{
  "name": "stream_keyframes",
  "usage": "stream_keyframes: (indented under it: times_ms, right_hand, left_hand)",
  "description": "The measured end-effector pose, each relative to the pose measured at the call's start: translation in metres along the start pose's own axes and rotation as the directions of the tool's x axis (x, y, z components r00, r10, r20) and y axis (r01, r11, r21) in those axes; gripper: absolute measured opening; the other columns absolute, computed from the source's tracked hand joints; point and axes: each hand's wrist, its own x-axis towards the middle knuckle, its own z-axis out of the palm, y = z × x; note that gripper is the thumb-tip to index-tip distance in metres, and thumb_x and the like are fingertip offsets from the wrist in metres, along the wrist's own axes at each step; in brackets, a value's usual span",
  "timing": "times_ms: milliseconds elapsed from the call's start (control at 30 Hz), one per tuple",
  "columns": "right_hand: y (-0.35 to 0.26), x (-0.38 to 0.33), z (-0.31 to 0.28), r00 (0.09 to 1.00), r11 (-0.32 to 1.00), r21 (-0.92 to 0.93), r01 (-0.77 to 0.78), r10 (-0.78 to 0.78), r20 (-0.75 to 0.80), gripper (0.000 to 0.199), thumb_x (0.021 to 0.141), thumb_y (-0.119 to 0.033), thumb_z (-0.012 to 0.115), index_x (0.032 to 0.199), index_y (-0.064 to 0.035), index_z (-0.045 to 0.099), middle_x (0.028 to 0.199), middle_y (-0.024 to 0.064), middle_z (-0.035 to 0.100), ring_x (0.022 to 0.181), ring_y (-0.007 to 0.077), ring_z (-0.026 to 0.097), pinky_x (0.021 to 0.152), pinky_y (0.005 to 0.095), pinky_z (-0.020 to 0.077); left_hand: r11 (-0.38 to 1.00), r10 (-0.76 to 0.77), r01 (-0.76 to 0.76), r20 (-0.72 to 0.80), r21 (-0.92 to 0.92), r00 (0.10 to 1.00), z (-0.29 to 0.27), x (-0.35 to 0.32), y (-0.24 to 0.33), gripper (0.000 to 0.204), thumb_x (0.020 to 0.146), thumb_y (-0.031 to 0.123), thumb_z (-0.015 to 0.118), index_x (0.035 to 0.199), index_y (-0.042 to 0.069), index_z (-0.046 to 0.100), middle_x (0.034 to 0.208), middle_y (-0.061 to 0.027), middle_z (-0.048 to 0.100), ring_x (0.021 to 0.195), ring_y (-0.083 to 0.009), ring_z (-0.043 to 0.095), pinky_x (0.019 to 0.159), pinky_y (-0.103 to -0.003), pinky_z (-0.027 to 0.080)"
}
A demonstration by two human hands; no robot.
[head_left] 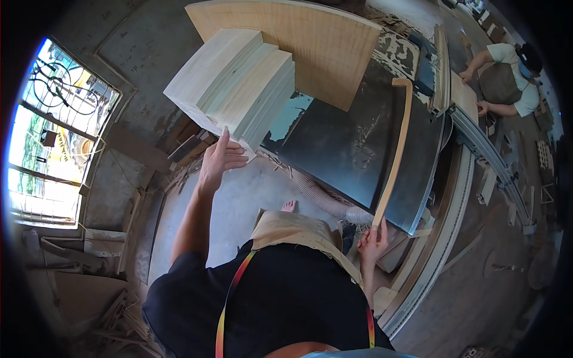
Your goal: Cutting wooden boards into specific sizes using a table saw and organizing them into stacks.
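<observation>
My left hand (219, 161) rests at the near lower corner of a stack of pale wooden boards (239, 89), its fingers stretched out and not wrapped round anything. The boards lie tight together, their layers slightly stepped. In my right hand (373, 241) is the near end of a long, thin wooden stick (399, 161) with a short hooked tip at its far end. The stick reaches away over a dark metal machine table (340, 155). Behind the stack stands a broad plywood panel (298, 39).
A metal sliding rail (495, 158) runs along the machine's right side. Beyond it a co-worker (507, 77) holds a wooden board (464, 95). Below the table lies a ribbed hose (316, 194). Wood scraps (122, 325) are heaped at the lower left, under a barred window (57, 137).
</observation>
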Motion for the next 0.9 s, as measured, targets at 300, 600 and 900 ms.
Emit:
stream_keyframes:
  times_ms: [300,600,900]
  right_hand:
    - [-0.035,0.049,-0.045,0.981,0.969,-0.171,0.180,-0.190,-0.045,0.048,0.107,-0.009,0.053,0.155,-0.0089,0.050,0.075,0.0017,0.057,0.050,0.0051,0.040,0.041,0.0209,0.0356]
    - [-0.104,0.157,-0.062,0.811,0.602,-0.709,0.367,-0.580,-0.073,0.048,0.103,-0.005,0.052,0.150,-0.0022,0.052,0.126,0.0175,0.073,0.099,0.0338,0.072,0.087,0.0387,0.0567]
    - [-0.148,0.285,0.007,0.849,0.378,-0.884,0.275,-0.527,0.039,0.047,0.101,-0.004,0.052,0.148,-0.0011,0.053,0.131,0.0218,0.070,0.111,0.0420,0.070,0.095,0.0452,0.0561]
  left_hand:
    - [0.791,-0.078,0.105,-0.071,0.603,0.994,0.028,0.048,0.020,0.082,0.100,0.069,0.053,0.088,-0.011,0.064,0.073,-0.0163,0.063,0.057,-0.0233,0.067,0.050,-0.029,0.053]
    - [0.990,0.077,-0.073,-0.035,0.117,0.996,-0.004,0.042,-0.051,0.066,0.104,0.062,0.053,0.091,-0.001,0.067,0.078,-0.0115,0.067,0.061,-0.0202,0.068,0.057,-0.029,0.056]
    - [0.861,-0.499,0.480,0.090,0.167,0.862,-0.069,0.068,-0.268,0.062,0.101,0.059,0.059,0.099,-0.003,0.067,0.081,-0.0158,0.069,0.066,-0.0250,0.067,0.063,-0.035,0.058]
